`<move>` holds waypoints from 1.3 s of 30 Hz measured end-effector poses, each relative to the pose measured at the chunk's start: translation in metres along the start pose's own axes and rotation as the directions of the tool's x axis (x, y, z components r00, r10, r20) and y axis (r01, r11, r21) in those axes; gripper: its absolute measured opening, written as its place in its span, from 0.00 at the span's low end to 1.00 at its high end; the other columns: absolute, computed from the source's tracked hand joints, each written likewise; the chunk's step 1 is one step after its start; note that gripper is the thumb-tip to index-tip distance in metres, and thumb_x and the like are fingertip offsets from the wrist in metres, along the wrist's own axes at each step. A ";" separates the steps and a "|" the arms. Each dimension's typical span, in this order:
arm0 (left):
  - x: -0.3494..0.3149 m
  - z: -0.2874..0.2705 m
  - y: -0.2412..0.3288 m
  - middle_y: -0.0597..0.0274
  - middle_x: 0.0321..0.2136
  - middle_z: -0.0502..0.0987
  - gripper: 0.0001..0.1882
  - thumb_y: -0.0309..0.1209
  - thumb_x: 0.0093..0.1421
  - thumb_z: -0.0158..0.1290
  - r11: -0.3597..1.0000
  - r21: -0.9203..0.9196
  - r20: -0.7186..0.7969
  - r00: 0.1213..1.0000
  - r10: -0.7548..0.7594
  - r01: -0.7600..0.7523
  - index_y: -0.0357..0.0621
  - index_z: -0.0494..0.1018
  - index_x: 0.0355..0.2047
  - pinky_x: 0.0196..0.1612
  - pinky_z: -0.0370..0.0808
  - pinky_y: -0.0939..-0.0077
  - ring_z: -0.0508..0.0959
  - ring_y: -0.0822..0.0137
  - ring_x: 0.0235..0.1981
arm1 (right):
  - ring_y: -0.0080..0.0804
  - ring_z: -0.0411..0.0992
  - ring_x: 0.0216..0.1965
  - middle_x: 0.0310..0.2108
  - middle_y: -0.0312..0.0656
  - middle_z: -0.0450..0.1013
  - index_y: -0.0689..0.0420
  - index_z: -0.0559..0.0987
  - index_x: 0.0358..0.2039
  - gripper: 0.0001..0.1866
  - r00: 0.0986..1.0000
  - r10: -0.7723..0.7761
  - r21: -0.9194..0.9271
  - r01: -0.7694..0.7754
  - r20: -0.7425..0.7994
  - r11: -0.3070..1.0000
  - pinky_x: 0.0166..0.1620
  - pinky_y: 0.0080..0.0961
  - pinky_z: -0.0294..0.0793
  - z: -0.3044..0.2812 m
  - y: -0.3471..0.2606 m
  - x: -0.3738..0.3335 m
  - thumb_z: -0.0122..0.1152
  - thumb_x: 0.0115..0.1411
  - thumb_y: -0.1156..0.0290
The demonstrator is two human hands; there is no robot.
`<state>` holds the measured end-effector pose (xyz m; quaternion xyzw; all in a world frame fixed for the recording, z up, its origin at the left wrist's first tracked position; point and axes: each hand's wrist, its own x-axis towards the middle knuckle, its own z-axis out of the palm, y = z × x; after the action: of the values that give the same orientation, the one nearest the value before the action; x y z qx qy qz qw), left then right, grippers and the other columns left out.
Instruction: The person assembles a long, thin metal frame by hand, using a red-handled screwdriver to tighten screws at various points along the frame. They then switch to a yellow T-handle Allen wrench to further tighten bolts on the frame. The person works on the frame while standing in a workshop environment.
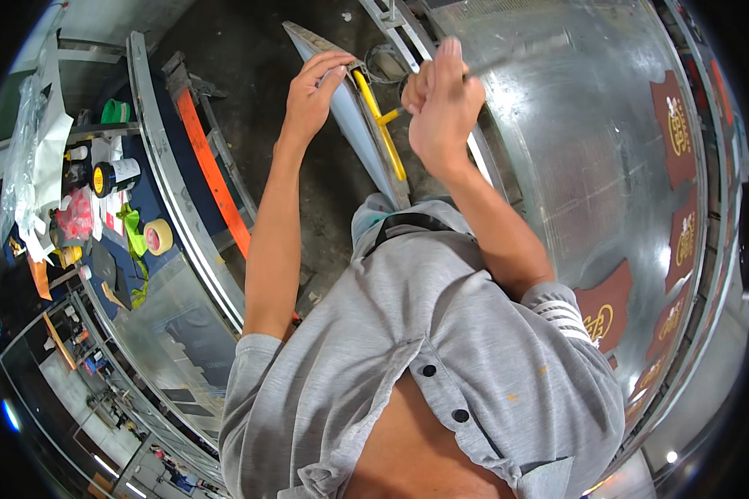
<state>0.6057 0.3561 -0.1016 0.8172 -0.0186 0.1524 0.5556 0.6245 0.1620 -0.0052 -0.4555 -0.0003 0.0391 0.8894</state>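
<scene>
A long frame (364,137), pale blue-grey on its face, stands tilted in front of my body and is seen almost edge-on. My left hand (312,91) grips its upper edge, fingers bent over the rim. Along the frame's inner side runs a bright yellow strip (393,154); whether it is ink or a solid part I cannot tell. My right hand (445,108) is closed in a raised fist around a thin stick-like tool (524,54), smeared by motion. The tool's yellow end meets the strip. My fist hides its middle.
On the right, a long metal-topped table (549,166) bears several dark red printed pieces (674,129). The left bench holds a black jar (116,177), a tape roll (158,237), a green strap (133,229) and crumpled plastic (25,166). An orange bar (208,166) runs beside it.
</scene>
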 end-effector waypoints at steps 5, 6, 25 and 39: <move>0.015 -0.005 0.001 0.60 0.44 0.80 0.09 0.27 0.65 0.57 0.988 -0.099 0.028 0.992 -0.119 0.121 0.36 0.82 0.40 0.58 0.69 0.75 0.77 0.68 0.49 | 0.19 0.54 0.19 0.16 0.32 0.58 0.59 0.63 0.20 0.25 0.955 -0.220 -0.161 0.253 0.199 0.954 0.23 0.24 0.54 -0.029 0.039 -0.046 0.46 0.75 0.60; 0.018 -0.006 0.000 0.60 0.43 0.80 0.08 0.27 0.64 0.58 0.983 -0.113 0.048 0.989 -0.138 0.142 0.36 0.83 0.39 0.57 0.69 0.75 0.77 0.69 0.48 | 0.18 0.56 0.20 0.17 0.32 0.60 0.61 0.67 0.22 0.25 0.929 -0.249 -0.197 0.307 0.273 0.931 0.23 0.22 0.55 -0.031 0.039 -0.049 0.45 0.76 0.61; 0.047 -0.014 0.012 0.59 0.34 0.75 0.09 0.33 0.64 0.55 0.919 0.371 0.271 0.962 0.028 -0.131 0.39 0.76 0.33 0.48 0.69 0.66 0.72 0.57 0.43 | 0.16 0.51 0.20 0.17 0.28 0.55 0.58 0.64 0.20 0.23 0.950 -0.089 -0.090 0.121 0.299 0.989 0.24 0.22 0.53 -0.031 0.017 -0.023 0.48 0.75 0.66; 0.048 -0.024 0.003 0.55 0.21 0.72 0.20 0.40 0.69 0.54 0.856 0.513 -0.299 0.948 0.110 0.062 0.35 0.72 0.27 0.30 0.72 0.63 0.76 0.62 0.24 | 0.19 0.50 0.18 0.15 0.30 0.53 0.54 0.58 0.17 0.25 0.956 -0.080 -0.033 0.093 0.284 0.995 0.23 0.25 0.48 -0.041 0.020 -0.018 0.46 0.74 0.67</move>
<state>0.6453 0.3831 -0.0778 0.9003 0.1023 0.2883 0.3096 0.6063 0.1392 -0.0448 -0.4652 -0.1479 0.0645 0.8704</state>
